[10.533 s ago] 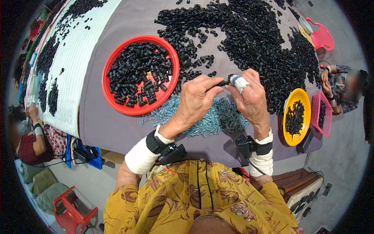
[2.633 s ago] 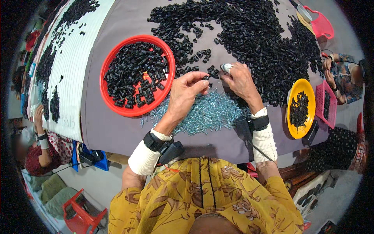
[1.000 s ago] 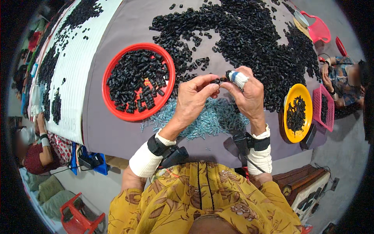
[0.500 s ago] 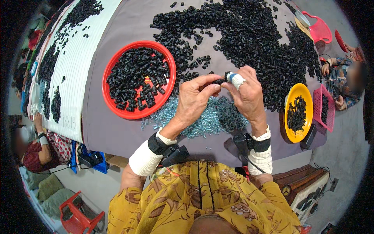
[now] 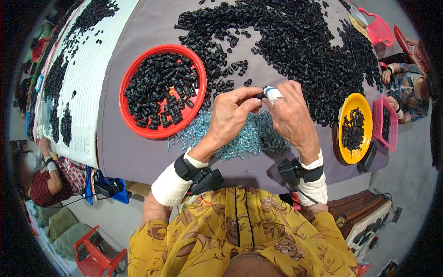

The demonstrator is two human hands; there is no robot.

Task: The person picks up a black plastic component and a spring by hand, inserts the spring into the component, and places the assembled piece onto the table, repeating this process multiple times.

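My left hand (image 5: 230,115) pinches a small black plastic part (image 5: 260,96) between thumb and fingertips. Against that part, my right hand (image 5: 294,117) has its fingers bent and pressed together; one finger is wrapped in white and blue tape (image 5: 273,94). What those right fingertips grip is hidden. Below both hands spreads a pile of small pale-blue springs (image 5: 237,141), with darker springs (image 5: 273,136) at its right side. A red round tray (image 5: 123,99) left of my hands holds many black plastic pieces (image 5: 157,85). Beyond the hands lies a broad heap of black pieces (image 5: 300,55).
A yellow bowl (image 5: 355,159) of small black parts stands on the right, beside a pink basket (image 5: 391,141). A white ribbed table surface (image 5: 92,83) with more black pieces adjoins at left. One co-worker sits at each side. A red chair (image 5: 99,261) stands lower left.
My right hand has turned over the part, its wrist shifting right and its fingers curling lower. The left hand keeps its pinch nearly in place. The right-hand co-worker has shifted.
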